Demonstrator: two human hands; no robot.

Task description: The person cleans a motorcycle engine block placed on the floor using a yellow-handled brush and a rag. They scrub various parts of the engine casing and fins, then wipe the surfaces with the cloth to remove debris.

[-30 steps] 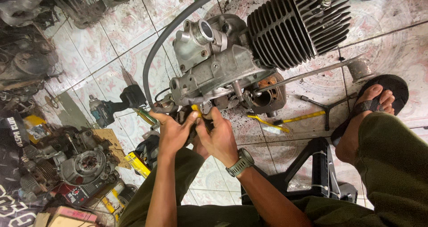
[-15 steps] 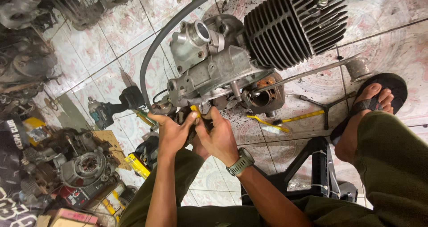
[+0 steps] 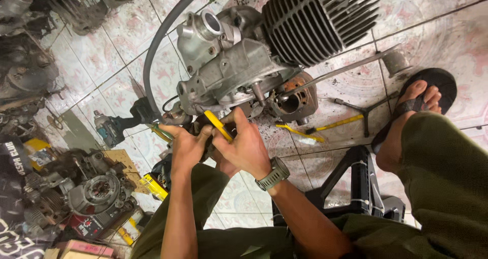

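A grey metal engine (image 3: 239, 73) with a black finned cylinder (image 3: 320, 22) lies on the tiled floor. Both hands work at its near lower edge. My right hand (image 3: 246, 147), a watch on its wrist, grips a tool with a yellow handle (image 3: 218, 125) pressed against the engine case. My left hand (image 3: 185, 144) is closed around a dark part just left of it, under the case. What the fingers pinch is hidden.
A black hose (image 3: 157, 50) curves up the left of the engine. A cordless power tool (image 3: 114, 126) lies left, more engine parts (image 3: 96, 193) at lower left. A yellow brush (image 3: 300, 133) and a cross wrench (image 3: 363, 111) lie right. A black stool (image 3: 356, 188) stands by my sandalled foot (image 3: 412, 106).
The view has drifted slightly. Both hands stay on the engine's lower edge with the yellow-handled tool; no clear change in grip.
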